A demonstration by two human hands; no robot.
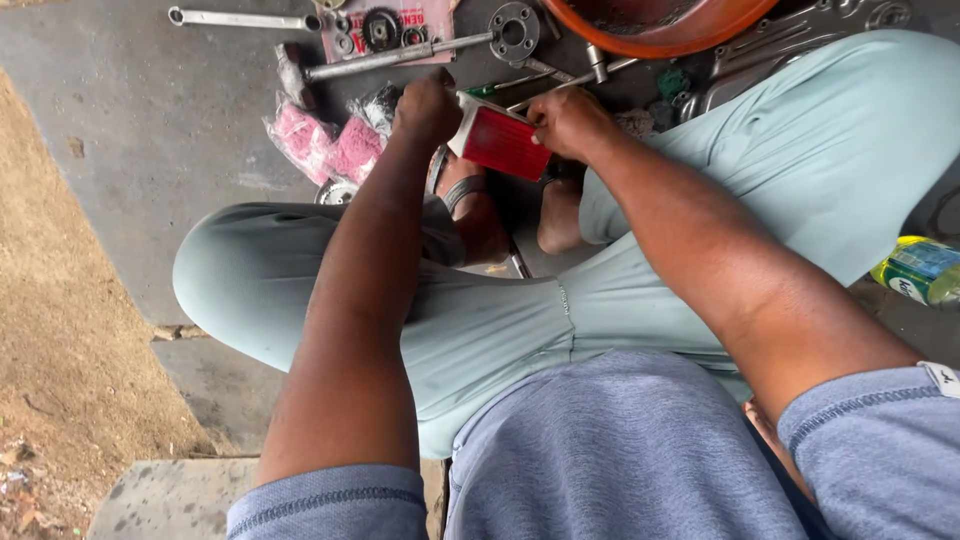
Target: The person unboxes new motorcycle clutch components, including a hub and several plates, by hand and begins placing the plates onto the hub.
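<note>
Now gripping a small red box (503, 143) between both fists, left hand (427, 107) and right hand (566, 121) clamped on opposite ends, low between the knees; unopened yet, hammer (385, 57) lying untouched beyond.

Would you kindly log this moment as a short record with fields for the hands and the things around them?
setting: person squatting over a concrete floor
left hand: grips the left end of a small red box
right hand: holds the box's right end
beyond the hands: hammer, spanner, round metal flange
left of hands: pink packets
top edge: orange basin
far right: green bottle
</note>
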